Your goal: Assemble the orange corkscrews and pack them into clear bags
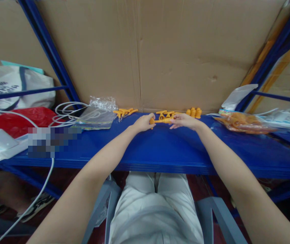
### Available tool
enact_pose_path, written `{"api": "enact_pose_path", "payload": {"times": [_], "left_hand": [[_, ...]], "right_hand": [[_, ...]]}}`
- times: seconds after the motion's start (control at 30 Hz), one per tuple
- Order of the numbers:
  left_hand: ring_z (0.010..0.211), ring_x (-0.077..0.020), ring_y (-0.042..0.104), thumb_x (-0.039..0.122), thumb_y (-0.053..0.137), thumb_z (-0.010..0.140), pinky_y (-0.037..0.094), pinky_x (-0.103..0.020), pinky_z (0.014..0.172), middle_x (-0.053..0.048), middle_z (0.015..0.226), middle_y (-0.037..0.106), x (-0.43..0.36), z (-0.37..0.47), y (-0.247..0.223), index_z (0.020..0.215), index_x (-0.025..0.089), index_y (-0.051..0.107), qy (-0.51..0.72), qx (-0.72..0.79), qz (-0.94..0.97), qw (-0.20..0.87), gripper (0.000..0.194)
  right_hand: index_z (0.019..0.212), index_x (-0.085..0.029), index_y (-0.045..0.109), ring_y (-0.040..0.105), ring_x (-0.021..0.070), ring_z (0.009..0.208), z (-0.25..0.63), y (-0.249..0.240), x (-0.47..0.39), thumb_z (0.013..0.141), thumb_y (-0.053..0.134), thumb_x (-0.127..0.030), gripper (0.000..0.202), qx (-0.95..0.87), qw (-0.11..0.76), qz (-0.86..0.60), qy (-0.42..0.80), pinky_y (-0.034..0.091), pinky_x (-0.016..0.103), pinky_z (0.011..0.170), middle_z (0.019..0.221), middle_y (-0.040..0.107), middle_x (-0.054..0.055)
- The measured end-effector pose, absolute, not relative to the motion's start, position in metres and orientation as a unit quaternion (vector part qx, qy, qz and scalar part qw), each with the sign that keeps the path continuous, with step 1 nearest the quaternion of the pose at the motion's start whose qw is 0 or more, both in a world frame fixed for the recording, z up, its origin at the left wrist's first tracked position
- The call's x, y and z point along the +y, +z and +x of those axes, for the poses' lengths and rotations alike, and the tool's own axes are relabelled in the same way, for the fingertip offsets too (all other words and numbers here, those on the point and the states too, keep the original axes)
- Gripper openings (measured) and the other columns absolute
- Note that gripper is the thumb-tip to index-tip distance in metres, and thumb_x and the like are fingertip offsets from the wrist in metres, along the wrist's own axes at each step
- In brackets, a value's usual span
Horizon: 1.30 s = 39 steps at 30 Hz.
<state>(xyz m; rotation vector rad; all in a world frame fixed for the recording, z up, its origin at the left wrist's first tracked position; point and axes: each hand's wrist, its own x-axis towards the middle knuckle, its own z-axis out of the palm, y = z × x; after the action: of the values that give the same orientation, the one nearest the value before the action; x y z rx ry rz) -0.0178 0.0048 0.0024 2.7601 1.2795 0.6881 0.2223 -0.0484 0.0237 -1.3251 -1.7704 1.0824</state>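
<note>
An orange plastic corkscrew part [162, 121] with a ridged shaft lies level between my hands, just above the table. My left hand [144, 123] is closed around its crosswise handle end. The fingers of my right hand [185, 121] pinch the other end, partly hiding it. Behind my hands, several orange corkscrew bodies [161, 115] with round openings lie in a row. To the left are orange T-handles [124, 112] with metal spirals. Rounded orange caps [194, 112] stand at the back, beyond my right hand.
The blue table [165, 149] ends at a cardboard wall [175, 57]. Clear plastic bags [96, 117] and coiled white cable [67, 113] lie left, beside a red bag [20, 118] and a white power strip [10, 147]. A bag of orange parts [246, 122] lies right. Another person's leg shows lower left.
</note>
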Motion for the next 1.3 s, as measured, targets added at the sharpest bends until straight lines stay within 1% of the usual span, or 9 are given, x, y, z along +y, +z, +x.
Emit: {"api": "enact_pose_path", "payload": {"times": [0.13, 0.27, 0.37, 0.57, 0.67, 0.73, 0.83, 1.0, 1.3], "left_hand": [[0.078, -0.0202, 0.067, 0.027, 0.069, 0.079, 0.045, -0.027, 0.068, -0.003, 0.081, 0.069, 0.009, -0.019, 0.0, 0.102, 0.02, 0.058, 0.227, 0.417, 0.88, 0.008, 0.027], [0.075, -0.0199, 0.066, 0.026, 0.07, 0.079, 0.042, -0.027, 0.066, -0.003, 0.079, 0.069, 0.01, -0.019, -0.002, 0.101, 0.019, 0.059, 0.229, 0.419, 0.879, 0.003, 0.026], [0.074, -0.0191, 0.065, 0.026, 0.07, 0.078, 0.042, -0.026, 0.065, -0.002, 0.077, 0.068, 0.012, -0.019, -0.003, 0.1, 0.019, 0.059, 0.244, 0.415, 0.876, 0.003, 0.026], [0.07, -0.0179, 0.064, 0.024, 0.07, 0.076, 0.041, -0.025, 0.063, 0.0, 0.072, 0.066, 0.015, -0.02, -0.004, 0.097, 0.02, 0.057, 0.262, 0.401, 0.878, 0.006, 0.025], [0.069, -0.0175, 0.064, 0.024, 0.07, 0.076, 0.041, -0.025, 0.062, 0.001, 0.071, 0.065, 0.015, -0.021, -0.003, 0.096, 0.021, 0.057, 0.264, 0.396, 0.879, 0.0, 0.024], [0.068, -0.0174, 0.064, 0.024, 0.07, 0.076, 0.04, -0.025, 0.061, 0.001, 0.07, 0.065, 0.013, -0.021, -0.002, 0.095, 0.021, 0.057, 0.265, 0.398, 0.879, -0.004, 0.023], [0.068, -0.0175, 0.063, 0.023, 0.069, 0.078, 0.039, -0.024, 0.06, 0.001, 0.07, 0.065, 0.01, -0.02, -0.001, 0.095, 0.02, 0.057, 0.266, 0.401, 0.877, -0.01, 0.021], [0.069, -0.0173, 0.063, 0.023, 0.069, 0.078, 0.038, -0.025, 0.06, 0.0, 0.072, 0.066, 0.008, -0.018, -0.001, 0.097, 0.02, 0.057, 0.278, 0.395, 0.875, -0.015, 0.023], [0.072, -0.0179, 0.065, 0.021, 0.069, 0.078, 0.039, -0.025, 0.062, 0.0, 0.073, 0.067, 0.009, -0.017, -0.002, 0.096, 0.02, 0.057, 0.284, 0.402, 0.871, -0.006, 0.022]], "right_hand": [[0.082, -0.015, 0.057, 0.055, 0.0074, 0.041, 0.219, 0.023, -0.049, 0.096, 0.057, -0.042, 0.03, -0.649, 0.316, -0.533, 0.441, 0.042, 0.016, 0.04, 0.068, 0.071, 0.007], [0.072, -0.018, 0.049, 0.038, 0.0051, 0.031, 0.217, 0.022, -0.047, 0.098, 0.053, -0.043, 0.036, -0.637, 0.303, -0.547, 0.451, 0.028, 0.017, 0.031, 0.049, 0.06, 0.003], [0.073, -0.018, 0.048, 0.039, 0.0045, 0.034, 0.219, 0.018, -0.043, 0.099, 0.054, -0.038, 0.033, -0.633, 0.31, -0.534, 0.467, 0.028, 0.016, 0.033, 0.051, 0.059, 0.001], [0.086, -0.018, 0.049, 0.047, 0.0038, 0.04, 0.224, 0.012, -0.039, 0.095, 0.058, -0.016, 0.013, -0.638, 0.341, -0.506, 0.469, 0.035, 0.014, 0.038, 0.062, 0.06, -0.004], [0.089, -0.018, 0.051, 0.048, 0.0037, 0.041, 0.224, 0.012, -0.04, 0.095, 0.058, -0.014, 0.01, -0.643, 0.341, -0.503, 0.466, 0.035, 0.014, 0.038, 0.063, 0.062, -0.003], [0.085, -0.017, 0.051, 0.048, 0.0043, 0.04, 0.222, 0.013, -0.041, 0.097, 0.056, -0.02, 0.013, -0.64, 0.33, -0.511, 0.47, 0.035, 0.014, 0.038, 0.062, 0.064, -0.001], [0.078, -0.016, 0.052, 0.046, 0.0056, 0.037, 0.22, 0.016, -0.042, 0.102, 0.044, -0.038, 0.034, -0.622, 0.309, -0.535, 0.481, 0.035, 0.016, 0.037, 0.055, 0.063, 0.004], [0.068, -0.013, 0.055, 0.037, 0.0056, 0.028, 0.217, 0.017, -0.042, 0.097, 0.02, -0.068, 0.071, -0.602, 0.283, -0.567, 0.487, 0.025, 0.017, 0.03, 0.042, 0.054, 0.005], [0.075, -0.013, 0.058, 0.034, 0.0074, 0.028, 0.215, 0.016, -0.039, 0.092, -0.004, -0.069, 0.086, -0.596, 0.247, -0.602, 0.471, 0.022, 0.019, 0.029, 0.042, 0.053, 0.007]]}}
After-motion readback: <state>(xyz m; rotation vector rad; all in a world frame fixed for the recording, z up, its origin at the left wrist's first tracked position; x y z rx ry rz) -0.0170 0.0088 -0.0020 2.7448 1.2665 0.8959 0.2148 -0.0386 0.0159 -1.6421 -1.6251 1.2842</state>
